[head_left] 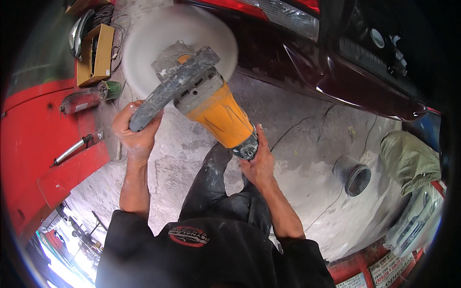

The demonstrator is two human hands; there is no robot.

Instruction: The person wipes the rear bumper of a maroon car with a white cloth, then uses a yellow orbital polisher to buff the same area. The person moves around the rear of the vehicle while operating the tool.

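Note:
A yellow and black car polisher (223, 115) is held out in front of me, its large round white pad (139, 53) smeared by motion. My left hand (137, 126) is closed round the end of the dusty grey bar handle (175, 89) that crosses the polisher's head. At the back end of the body, my right hand (260, 161) grips the black grip, whose far side is hidden by the fingers. The pad's right edge overlaps the dark maroon car bumper (269, 62) in the picture; whether they touch I cannot tell.
A grey bucket (353, 175) lies tipped on the concrete floor (307, 144), with a thin dark cable nearby. Left are red panels (38, 139), a red cylinder (79, 102), a grease-gun-like tool (72, 151) and a cardboard box (96, 55). A green cloth (410, 161) hangs right.

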